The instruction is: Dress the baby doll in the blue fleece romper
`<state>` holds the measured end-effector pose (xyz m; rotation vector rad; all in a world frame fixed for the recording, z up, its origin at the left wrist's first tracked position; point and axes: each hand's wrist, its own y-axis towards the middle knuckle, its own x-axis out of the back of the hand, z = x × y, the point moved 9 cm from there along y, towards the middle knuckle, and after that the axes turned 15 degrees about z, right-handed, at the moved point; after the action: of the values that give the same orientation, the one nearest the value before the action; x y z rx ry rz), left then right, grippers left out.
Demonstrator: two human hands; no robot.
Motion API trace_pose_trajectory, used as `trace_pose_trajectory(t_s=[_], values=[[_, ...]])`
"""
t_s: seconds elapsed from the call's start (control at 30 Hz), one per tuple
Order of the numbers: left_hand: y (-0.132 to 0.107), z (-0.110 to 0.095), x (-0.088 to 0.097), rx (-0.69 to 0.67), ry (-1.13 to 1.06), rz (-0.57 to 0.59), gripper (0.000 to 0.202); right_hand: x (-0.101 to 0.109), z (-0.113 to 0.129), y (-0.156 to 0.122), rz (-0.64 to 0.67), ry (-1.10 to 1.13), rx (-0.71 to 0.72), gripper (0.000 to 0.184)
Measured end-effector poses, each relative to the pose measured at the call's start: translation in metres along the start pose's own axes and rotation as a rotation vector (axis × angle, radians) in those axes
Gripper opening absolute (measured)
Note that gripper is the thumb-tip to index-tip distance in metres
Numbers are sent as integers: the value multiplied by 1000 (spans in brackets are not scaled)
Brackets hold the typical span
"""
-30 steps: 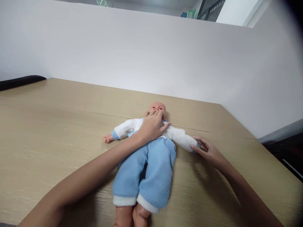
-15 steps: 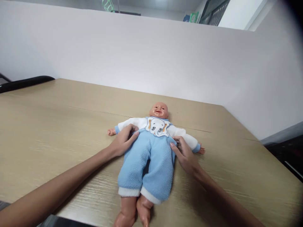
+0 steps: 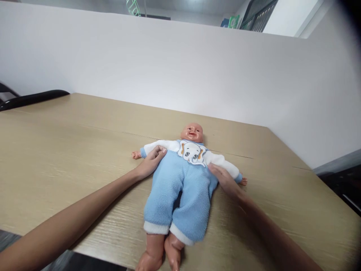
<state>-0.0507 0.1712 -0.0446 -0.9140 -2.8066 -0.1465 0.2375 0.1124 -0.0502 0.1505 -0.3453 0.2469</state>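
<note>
A baby doll in a blue fleece romper with white sleeves and an elephant patch lies on its back on the wooden table, head away from me. My left hand grips the doll's side under its arm, thumb on top and fingers tucked beneath. On the other side of the torso my right hand does the same below the other sleeve. The doll's bare feet reach the near table edge.
A white partition wall runs behind and to the right of the table. A black chair back shows at the far left edge. A dark surface lies beyond the table's right edge.
My left hand left the doll's face and my right hand left its sleeve cuff; both came to the sides of the torso, and now the fingers are tucked under it.
</note>
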Motion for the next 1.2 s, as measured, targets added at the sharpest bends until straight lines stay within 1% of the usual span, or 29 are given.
trace_pose_trajectory(t_s=[0.07, 0.1, 0.2, 0.27, 0.37, 0.4, 0.43, 0.47, 0.53, 0.57, 0.6, 0.63, 0.67, 0.73, 0.8, 0.87, 0.9, 0.97, 1.03, 1.07, 1.13, 1.2], values=[[2, -2, -3, -31, 17, 25, 42, -1, 1, -3, 13, 41, -10, 39], [2, -4, -3, -52, 38, 25, 41, -1, 2, -4, -7, 78, -7, 40], [2, -14, 0, -114, 153, -38, 37, 4, 3, -8, -123, 162, 12, 41], [1, -19, 2, -134, 248, -91, 33, 5, 3, -8, -169, 143, 9, 39], [1, -21, 3, -117, 415, -109, 29, 3, 3, -10, -158, 56, -9, 33], [1, -22, 2, -110, 488, -107, 27, 5, 6, -13, -163, -15, -5, 30], [1, -25, 2, -109, 567, -111, 25, 8, 11, -16, -179, -133, 12, 28], [0, -29, 2, -116, 648, -130, 23, 12, 18, -20, -207, -295, 35, 25], [-2, -45, 4, -149, 784, -208, 20, 21, 33, -29, -280, -678, 77, 23], [-3, -55, 3, -174, 829, -250, 18, 26, 38, -33, -311, -843, 86, 26], [-3, -67, 1, -204, 854, -279, 16, 31, 39, -36, -325, -953, 83, 32], [-2, -79, -3, -241, 864, -285, 15, 37, 37, -37, -323, -1014, 74, 39], [1, -91, -11, -285, 864, -266, 13, 44, 34, -37, -307, -1034, 69, 46], [12, -114, -36, -389, 856, -152, 14, 55, 26, -35, -227, -987, 69, 55], [29, -131, -68, -491, 874, 17, 21, 65, 20, -33, -135, -900, 60, 53], [50, -137, -101, -554, 926, 169, 30, 71, 23, -32, -111, -867, 55, 49], [62, -136, -114, -556, 955, 225, 35, 73, 29, -33, -136, -876, 64, 48], [88, -125, -136, -509, 1012, 338, 51, 75, 48, -39, -242, -889, 99, 50], [109, -108, -150, -416, 1062, 429, 63, 73, 63, -44, -326, -815, 98, 57], [116, -101, -154, -377, 1084, 457, 65, 72, 65, -45, -335, -731, 68, 62], [121, -93, -156, -354, 1107, 472, 59, 69, 54, -43, -271, -476, -9, 63], [119, -93, -153, -395, 1077, 444, 48, 66, 36, -38, -192, -180, -38, 62]])
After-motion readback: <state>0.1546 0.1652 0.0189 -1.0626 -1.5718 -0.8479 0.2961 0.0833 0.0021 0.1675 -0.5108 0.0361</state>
